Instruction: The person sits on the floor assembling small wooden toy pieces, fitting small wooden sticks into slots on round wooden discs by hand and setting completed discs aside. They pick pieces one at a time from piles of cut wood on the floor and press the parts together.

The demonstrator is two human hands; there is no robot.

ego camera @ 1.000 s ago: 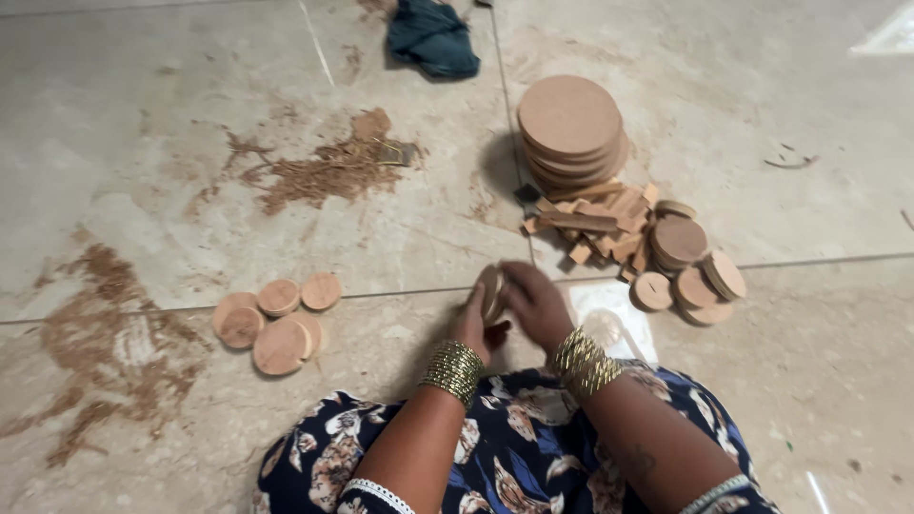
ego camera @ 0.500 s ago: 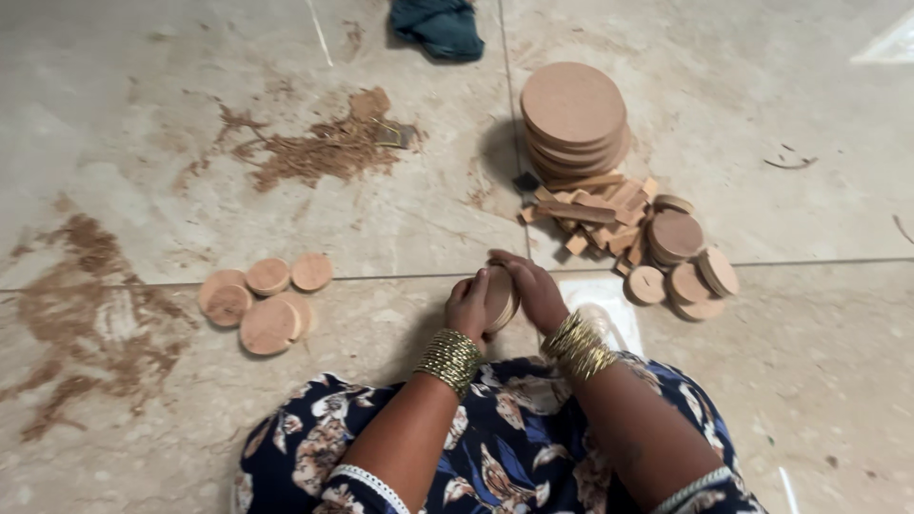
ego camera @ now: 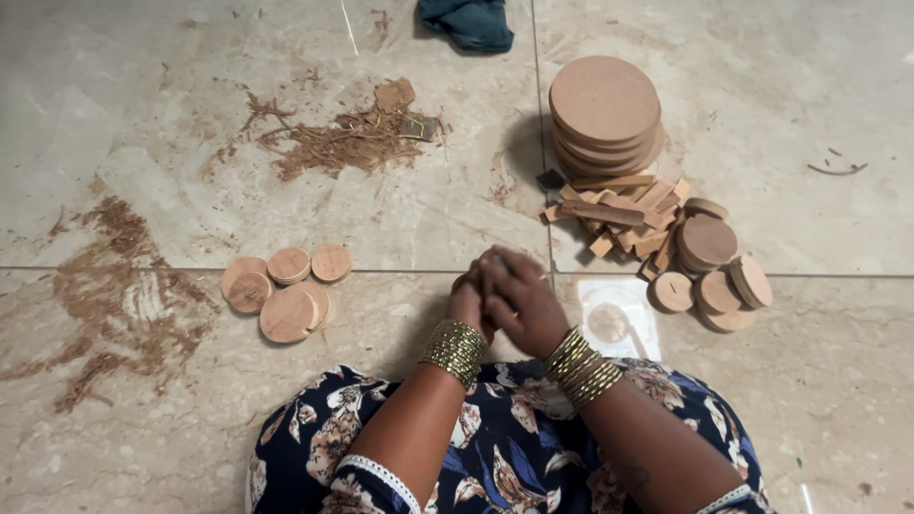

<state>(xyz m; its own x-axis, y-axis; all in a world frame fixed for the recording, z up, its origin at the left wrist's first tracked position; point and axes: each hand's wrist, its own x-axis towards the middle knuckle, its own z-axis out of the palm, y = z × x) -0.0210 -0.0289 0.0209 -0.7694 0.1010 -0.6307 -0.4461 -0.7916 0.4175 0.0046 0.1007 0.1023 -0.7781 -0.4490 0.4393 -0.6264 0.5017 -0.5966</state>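
Note:
My left hand (ego camera: 466, 306) and my right hand (ego camera: 519, 297) are clasped together over my lap, both closed around a small round wooden disc (ego camera: 461, 282) that is almost wholly hidden; only a sliver of its edge shows. My right hand covers it from the front. Gold bangles sit on both wrists. A cluster of small wooden discs (ego camera: 286, 290) lies on the floor to the left of my hands. To the right lie more small discs (ego camera: 709, 271), a heap of short wooden sticks (ego camera: 619, 214) and a stack of large round wooden plates (ego camera: 605, 114).
Brown sawdust (ego camera: 343, 143) is scattered on the tiled floor ahead and sawdust smears (ego camera: 114, 305) at the left. A white sheet with a drawn circle (ego camera: 617, 319) lies by my right wrist. A dark teal cloth (ego camera: 468, 21) lies at the top edge.
My right hand has closed further over the disc, which showed between my hands before. The view has shifted slightly.

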